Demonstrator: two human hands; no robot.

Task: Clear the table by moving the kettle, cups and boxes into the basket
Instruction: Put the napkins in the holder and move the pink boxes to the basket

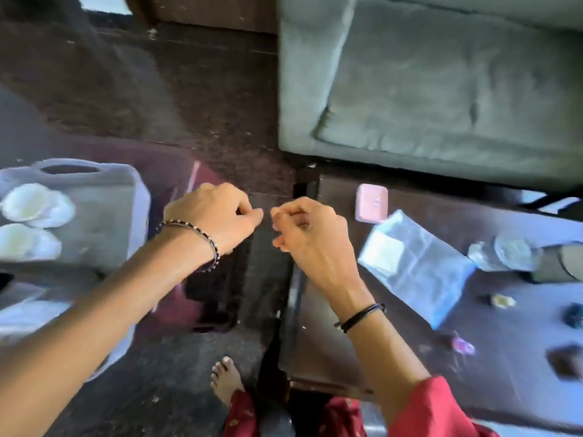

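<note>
basket [136, 184] white plastic, pale cups [34, 205] inside; left hand [216, 217], right hand [307, 236] both curled, holding nothing

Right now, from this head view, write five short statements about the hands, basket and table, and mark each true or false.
1. White cups lie in the basket. True.
2. The left hand holds the pink box. False: its curled fingers hold nothing; the box lies on the table.
3. The right hand holds nothing. True.
4. The basket stands on the table. False: it stands apart from the table, on the person's left.
5. The clear packet is in the basket. False: it lies on the table beside the pink box.
</note>
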